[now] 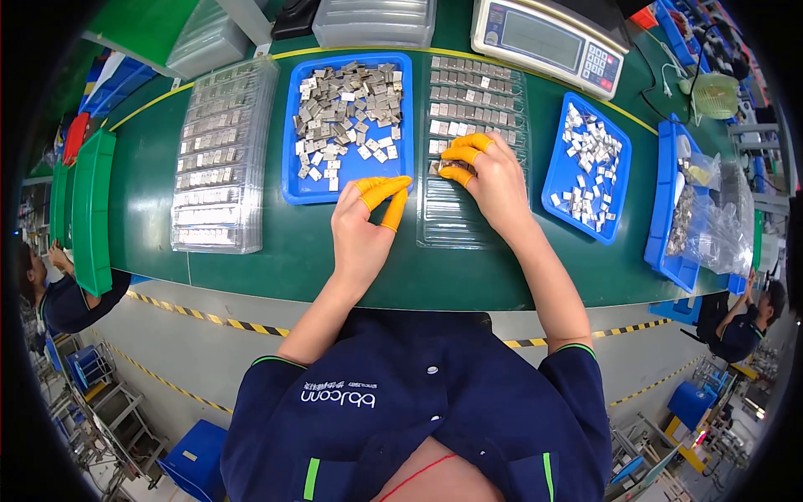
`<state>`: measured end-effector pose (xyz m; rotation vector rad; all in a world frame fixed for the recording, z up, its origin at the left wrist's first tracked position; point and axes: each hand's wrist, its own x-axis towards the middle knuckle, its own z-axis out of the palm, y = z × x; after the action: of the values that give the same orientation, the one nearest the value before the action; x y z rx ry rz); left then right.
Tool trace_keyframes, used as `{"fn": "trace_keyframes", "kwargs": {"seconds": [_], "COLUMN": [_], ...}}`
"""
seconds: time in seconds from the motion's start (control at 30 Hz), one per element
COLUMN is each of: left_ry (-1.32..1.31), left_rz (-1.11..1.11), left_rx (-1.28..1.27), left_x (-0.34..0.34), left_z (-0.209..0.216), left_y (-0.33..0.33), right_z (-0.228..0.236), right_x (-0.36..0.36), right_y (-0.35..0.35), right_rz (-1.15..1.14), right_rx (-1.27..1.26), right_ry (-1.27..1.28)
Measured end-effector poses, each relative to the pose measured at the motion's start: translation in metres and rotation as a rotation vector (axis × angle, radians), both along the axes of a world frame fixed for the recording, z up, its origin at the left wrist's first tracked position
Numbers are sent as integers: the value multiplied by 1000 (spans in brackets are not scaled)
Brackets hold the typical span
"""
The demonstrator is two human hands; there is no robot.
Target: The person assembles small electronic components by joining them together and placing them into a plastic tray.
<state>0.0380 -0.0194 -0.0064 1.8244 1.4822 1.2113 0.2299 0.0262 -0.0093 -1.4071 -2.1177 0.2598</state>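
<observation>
My left hand [363, 226] is between the blue tray of loose parts and the clear blister tray [456, 222]. Its yellow-cotted thumb and forefinger meet at the tips in a pinch; whatever may be between them is too small to make out. Over the blister tray, my right hand [495, 180] bends its yellow-cotted fingers down onto a partly filled row, closed beside small metal pieces [434, 167]. Those fingers hide what they grip. Rows farther from me hold silvery rectangular metal pieces [473, 96]; the nearer rows show bare plastic. Loose metal pieces [347, 100] lie heaped in the blue tray [303, 194].
A stack of filled clear trays [219, 159] stands at left, beside a green bin [94, 213]. On the right, a tilted blue tray [554, 167] holds small white-and-silver parts. Behind are a scale [535, 42] and clear containers [374, 23]. Another blue bin [661, 226] holds plastic bags.
</observation>
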Motion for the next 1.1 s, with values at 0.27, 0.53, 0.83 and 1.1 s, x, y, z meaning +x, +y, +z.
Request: {"fn": "trace_keyframes", "kwargs": {"seconds": [0.27,0.53,0.83,1.1], "left_ry": [319,564,449,391], "left_rz": [-113,-232,-43,101], "left_rx": [177,98,84,89], "left_x": [6,15,3,-22], "left_z": [-1,1,1,4], "left_y": [9,7,9,25], "right_z": [22,1,-3,-6], "right_x": [42,46,42,54], "right_y": [-14,-30,-31,-30], "right_rz": [-341,-179,-140,-92], "right_rx": [-61,266,254,206], "right_ry": [242,-53,-66,-60]}}
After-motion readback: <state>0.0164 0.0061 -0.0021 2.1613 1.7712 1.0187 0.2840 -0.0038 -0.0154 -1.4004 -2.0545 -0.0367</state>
